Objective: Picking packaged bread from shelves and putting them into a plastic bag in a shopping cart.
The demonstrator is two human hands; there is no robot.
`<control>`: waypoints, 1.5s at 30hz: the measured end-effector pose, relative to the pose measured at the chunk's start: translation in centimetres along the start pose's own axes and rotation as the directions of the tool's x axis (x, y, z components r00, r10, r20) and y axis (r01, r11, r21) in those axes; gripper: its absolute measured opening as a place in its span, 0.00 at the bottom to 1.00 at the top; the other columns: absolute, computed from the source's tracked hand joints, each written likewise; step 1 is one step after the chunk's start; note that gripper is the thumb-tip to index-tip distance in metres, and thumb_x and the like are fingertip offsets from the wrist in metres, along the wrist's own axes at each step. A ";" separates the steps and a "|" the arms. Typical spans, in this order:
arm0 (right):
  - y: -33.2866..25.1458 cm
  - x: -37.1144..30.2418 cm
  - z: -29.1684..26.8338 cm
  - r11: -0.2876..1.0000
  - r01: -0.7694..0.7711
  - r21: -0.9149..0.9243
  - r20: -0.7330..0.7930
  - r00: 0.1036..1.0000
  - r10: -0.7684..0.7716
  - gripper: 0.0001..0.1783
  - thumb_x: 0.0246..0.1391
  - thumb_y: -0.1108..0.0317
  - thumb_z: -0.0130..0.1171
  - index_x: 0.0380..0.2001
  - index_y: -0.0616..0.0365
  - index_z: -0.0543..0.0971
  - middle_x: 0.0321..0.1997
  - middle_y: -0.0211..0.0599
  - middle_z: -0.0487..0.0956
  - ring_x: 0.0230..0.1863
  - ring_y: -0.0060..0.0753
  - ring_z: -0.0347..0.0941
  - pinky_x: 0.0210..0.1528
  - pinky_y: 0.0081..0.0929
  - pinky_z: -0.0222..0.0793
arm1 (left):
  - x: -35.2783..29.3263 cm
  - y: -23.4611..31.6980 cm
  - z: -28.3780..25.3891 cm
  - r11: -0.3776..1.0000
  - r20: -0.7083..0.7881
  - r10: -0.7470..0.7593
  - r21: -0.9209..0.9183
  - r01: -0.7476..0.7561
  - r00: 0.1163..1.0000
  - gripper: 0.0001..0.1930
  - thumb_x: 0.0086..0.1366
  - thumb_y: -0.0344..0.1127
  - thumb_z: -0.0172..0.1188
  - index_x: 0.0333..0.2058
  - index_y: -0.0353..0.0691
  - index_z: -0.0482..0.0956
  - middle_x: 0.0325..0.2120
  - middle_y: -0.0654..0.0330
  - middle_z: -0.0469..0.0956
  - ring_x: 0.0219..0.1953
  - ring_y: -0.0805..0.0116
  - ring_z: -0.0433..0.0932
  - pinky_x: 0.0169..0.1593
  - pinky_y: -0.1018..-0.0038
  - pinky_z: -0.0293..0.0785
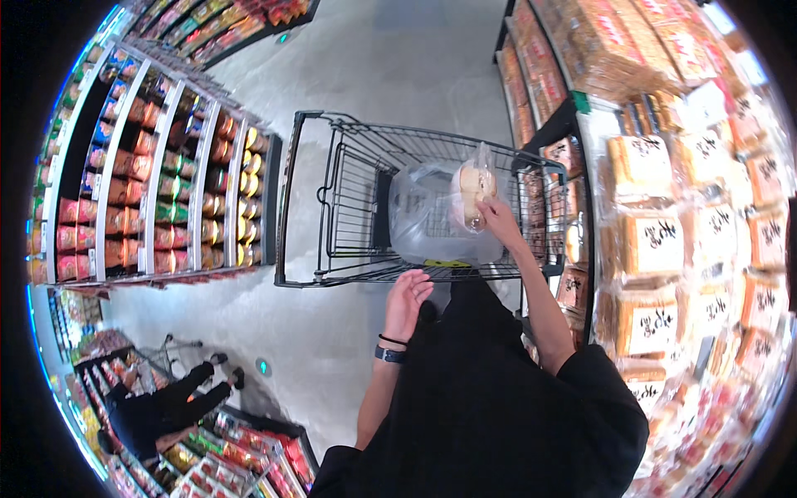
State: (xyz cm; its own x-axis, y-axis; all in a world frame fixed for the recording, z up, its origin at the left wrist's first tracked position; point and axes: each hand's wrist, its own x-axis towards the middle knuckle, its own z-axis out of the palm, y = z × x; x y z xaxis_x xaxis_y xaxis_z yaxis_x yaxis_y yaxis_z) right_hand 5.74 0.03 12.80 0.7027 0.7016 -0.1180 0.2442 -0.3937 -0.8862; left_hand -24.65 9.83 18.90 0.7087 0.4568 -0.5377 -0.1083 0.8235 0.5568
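My right hand [498, 219] grips a see-through pack of round tan buns or cakes [473, 184] by its side; their exact kind is hard to tell. The pack is above a translucent plastic bag [408, 235] inside a black wire shopping cart [290, 199]. The bag's top spreads wide, and its contents are not plain to see. Just outside the cart's near rim is my left hand [405, 300], palm turned inward, fingers loosely bent and apart, with nothing in it. A dark band and a watch circle that wrist.
Packaged goods with white labels [652, 242] fill a display close on the right. Shelves of tubs and cups [170, 178] stand left across the grey floor [357, 58]. At lower left, a person in dark clothes [158, 411] is by another cart [170, 353].
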 end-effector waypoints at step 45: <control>-7.4 -62.7 -51.9 0.573 -0.656 -0.492 -0.840 0.531 -0.113 0.19 0.58 0.56 0.65 0.42 0.63 0.82 0.36 0.54 0.83 0.40 0.54 0.80 0.43 0.44 0.73 | -25.4 -36.8 37.4 0.731 0.738 -0.603 0.663 -0.162 0.302 0.18 0.77 0.40 0.47 0.58 0.38 0.69 0.53 0.60 0.74 0.58 0.70 0.71 0.62 0.66 0.69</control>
State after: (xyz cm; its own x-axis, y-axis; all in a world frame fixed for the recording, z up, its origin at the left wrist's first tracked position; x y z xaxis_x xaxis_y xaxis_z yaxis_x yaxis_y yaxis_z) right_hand -5.43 -71.84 49.98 0.9067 -0.0815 0.4139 0.0079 -0.9777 -0.2097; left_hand -12.63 -44.62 35.77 0.7943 -0.6067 -0.0310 0.2683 0.3045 0.9139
